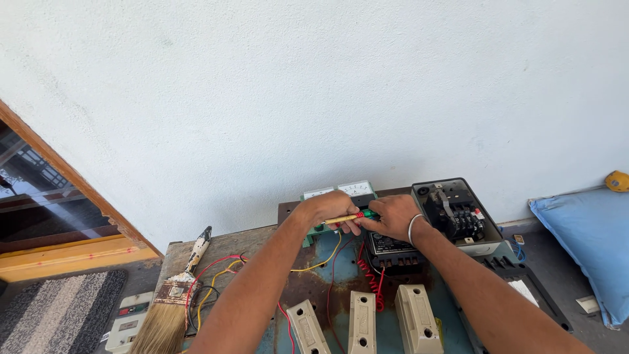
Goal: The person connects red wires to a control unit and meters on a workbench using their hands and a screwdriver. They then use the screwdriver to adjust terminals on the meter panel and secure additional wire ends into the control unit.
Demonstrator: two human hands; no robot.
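Screwdriver (350, 217) lies with its long axis 9-to-3 across the green terminal block (321, 227), left hand (327, 208) pinching the handle, right hand (393, 216) closed at the tip, hands nearly touching.

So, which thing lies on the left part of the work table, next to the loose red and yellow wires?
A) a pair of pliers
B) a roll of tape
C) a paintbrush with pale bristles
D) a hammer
C: a paintbrush with pale bristles and a paint-stained handle lies on the left of the table, beside the loose red and yellow wires; no hammer, pliers or tape shows there.
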